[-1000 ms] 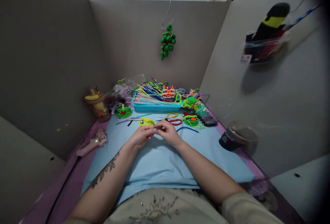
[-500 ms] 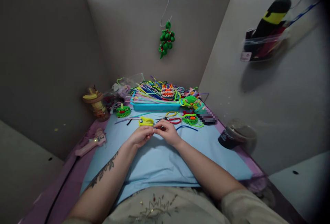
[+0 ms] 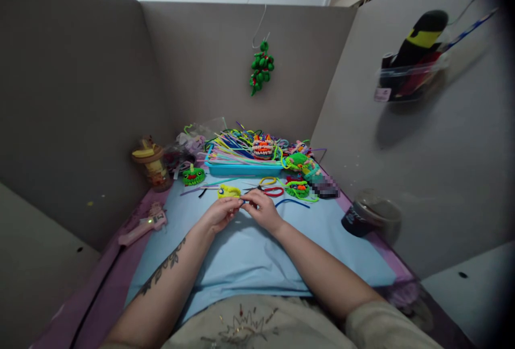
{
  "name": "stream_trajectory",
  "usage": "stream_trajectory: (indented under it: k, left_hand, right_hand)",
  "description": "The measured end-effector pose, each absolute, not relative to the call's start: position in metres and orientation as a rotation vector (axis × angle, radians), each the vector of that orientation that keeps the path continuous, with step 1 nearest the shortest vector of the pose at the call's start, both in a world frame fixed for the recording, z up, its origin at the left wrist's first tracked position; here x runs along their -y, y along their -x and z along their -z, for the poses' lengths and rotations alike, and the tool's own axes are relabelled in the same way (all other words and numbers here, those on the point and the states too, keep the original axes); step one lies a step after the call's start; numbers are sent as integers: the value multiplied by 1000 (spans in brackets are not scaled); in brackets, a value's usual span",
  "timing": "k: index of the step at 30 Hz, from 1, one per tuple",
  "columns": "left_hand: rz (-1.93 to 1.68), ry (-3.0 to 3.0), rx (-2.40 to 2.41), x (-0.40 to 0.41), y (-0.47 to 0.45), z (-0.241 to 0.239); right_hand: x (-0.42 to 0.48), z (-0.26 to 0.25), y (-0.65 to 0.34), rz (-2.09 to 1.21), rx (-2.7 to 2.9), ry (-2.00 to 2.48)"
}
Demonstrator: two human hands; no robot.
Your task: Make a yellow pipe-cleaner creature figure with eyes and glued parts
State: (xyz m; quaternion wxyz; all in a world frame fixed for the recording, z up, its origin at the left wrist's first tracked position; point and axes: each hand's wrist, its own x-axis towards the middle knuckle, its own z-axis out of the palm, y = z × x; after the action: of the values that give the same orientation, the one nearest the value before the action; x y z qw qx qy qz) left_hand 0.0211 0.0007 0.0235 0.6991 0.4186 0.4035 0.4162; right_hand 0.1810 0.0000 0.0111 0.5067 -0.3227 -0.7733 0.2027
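Over the last second both hands are staying almost where they were, so the fingertip work is carrying on in place. The left hand (image 3: pixel 219 214) and right hand (image 3: pixel 263 210) are each pinching, grip closed, a small dark-blue fuzzy pipe-cleaner piece (image 3: pixel 242 200). It is hovering just above the smooth light-blue cloth (image 3: pixel 249 255) on the table, near a yellow fuzzy coil (image 3: pixel 228 192) and red-handled scissors (image 3: pixel 270 190).

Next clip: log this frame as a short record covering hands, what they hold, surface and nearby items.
Left hand: pinches a small blue piece
Right hand: pinches the same piece, fingertips meeting the left's
Surface: light blue mat
Behind hands: yellow craft piece; teal tray of pipe cleaners
Left edge: pink glue gun
Right edge: dark jar
Back wall: hanging green ornament
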Motion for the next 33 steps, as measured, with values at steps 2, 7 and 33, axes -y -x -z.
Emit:
stream_trajectory:
  k: [2, 7, 33]
  left_hand:
    - [-938, -921, -895, 0, -22, -23]
    - [-956, -904, -897, 0, -25, -21]
    - [-1362, -1567, -1271, 2, -31, -19]
  right_hand:
    - [0, -10, -181, -410, 1881, 759]
    - [1, -9, -181, -337, 1889, 753]
    - [-4, -14, -173, -537, 1631, 1080]
